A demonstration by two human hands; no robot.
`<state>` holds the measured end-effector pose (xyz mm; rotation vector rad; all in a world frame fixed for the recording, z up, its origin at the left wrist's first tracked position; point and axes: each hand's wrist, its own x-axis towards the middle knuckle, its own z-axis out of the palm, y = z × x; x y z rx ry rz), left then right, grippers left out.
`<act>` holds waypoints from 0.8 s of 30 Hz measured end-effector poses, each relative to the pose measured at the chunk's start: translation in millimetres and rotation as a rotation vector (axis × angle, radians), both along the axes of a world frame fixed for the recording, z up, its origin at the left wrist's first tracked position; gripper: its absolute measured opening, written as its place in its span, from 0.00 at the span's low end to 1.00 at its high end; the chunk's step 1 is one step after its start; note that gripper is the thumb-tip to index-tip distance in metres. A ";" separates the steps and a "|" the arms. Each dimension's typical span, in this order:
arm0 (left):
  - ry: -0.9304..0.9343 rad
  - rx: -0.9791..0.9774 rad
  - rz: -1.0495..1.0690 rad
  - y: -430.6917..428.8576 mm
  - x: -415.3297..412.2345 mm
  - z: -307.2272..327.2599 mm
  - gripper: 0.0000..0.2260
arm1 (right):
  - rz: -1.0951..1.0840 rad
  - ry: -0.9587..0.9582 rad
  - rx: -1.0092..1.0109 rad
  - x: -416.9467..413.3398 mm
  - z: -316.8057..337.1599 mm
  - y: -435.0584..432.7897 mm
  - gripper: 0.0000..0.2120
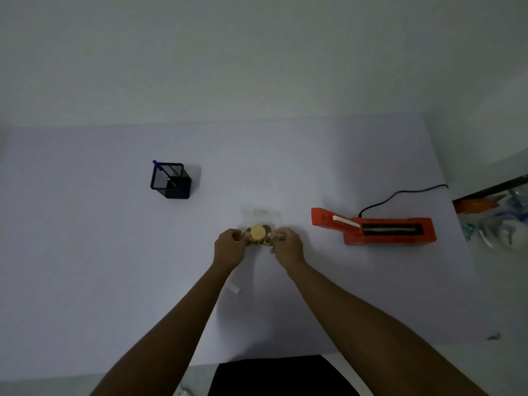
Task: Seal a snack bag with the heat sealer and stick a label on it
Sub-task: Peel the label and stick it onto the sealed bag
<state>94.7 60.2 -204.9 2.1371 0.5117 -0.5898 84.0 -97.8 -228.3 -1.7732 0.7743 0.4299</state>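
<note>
Gripping a clear plastic snack bag (259, 224) filled with round tan and brown biscuits, you are working near the middle of the pale desk (85, 252). Your left hand (229, 247) is pinching the bag's left side, its grip curled tight on the plastic, and your right hand (287, 247) is grasping the right side in the same curled grip. The biscuits are bunching between your two hands, while the bag's transparent far end is stretching away from you over the desk. I cannot tell whether the bag is touching the desk or is lifted just off it.

A rectangular orange plastic heat sealer (374, 230) is lying to your right, well apart from the bag, with a dark sealing strip running along its top and a black cord (400, 194) trailing off behind it. A small white strip (233, 288) is lying flat on the desk just beside your left forearm. A square black mesh pen holder (171, 181) is standing far to the left, with a blue pen (160, 168) leaning inside it. Crumpled clear plastic bags (497, 218) are sitting at the right edge.
</note>
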 end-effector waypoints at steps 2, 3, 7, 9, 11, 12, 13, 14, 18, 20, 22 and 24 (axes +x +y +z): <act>0.015 0.004 -0.016 3.9 12.4 -5.5 0.14 | -0.039 0.033 -0.011 12.7 -6.8 5.8 0.09; 0.022 0.001 -0.017 5.4 16.4 -9.8 0.14 | -0.057 0.047 -0.013 16.4 -10.1 8.0 0.10; 0.014 -0.024 -0.044 1.0 21.5 -9.5 0.12 | -0.084 0.063 -0.049 16.7 -14.3 13.7 0.17; -0.010 -0.009 -0.097 -4.8 18.1 -2.8 0.12 | -0.084 0.039 -0.042 11.8 -4.3 17.3 0.20; -0.037 0.033 -0.153 -9.7 9.8 0.2 0.12 | -0.083 0.011 -0.035 3.8 5.9 18.4 0.22; -0.047 0.054 -0.155 -11.7 4.5 1.3 0.12 | -0.085 -0.003 -0.039 -1.4 9.0 17.7 0.23; -0.059 0.074 -0.143 -12.8 -0.8 1.3 0.13 | -0.095 -0.012 -0.039 -7.1 11.8 16.5 0.23; -0.078 0.093 -0.134 -13.4 -6.4 0.9 0.13 | -0.111 -0.017 -0.030 -13.5 13.6 14.8 0.22; -0.186 0.051 -0.113 -18.4 -23.1 13.0 0.11 | -0.159 -0.015 0.009 -40.5 25.3 1.2 0.18; -0.227 -0.027 -0.090 -22.7 -28.8 24.3 0.10 | -0.171 -0.045 0.016 -54.0 33.6 -10.5 0.15; -0.246 -0.089 -0.101 -30.7 -31.5 35.0 0.10 | -0.186 -0.070 0.004 -67.0 42.3 -26.5 0.12; -0.230 -0.138 -0.123 -45.5 -32.7 46.6 0.11 | -0.218 -0.074 -0.025 -80.8 47.2 -48.0 0.09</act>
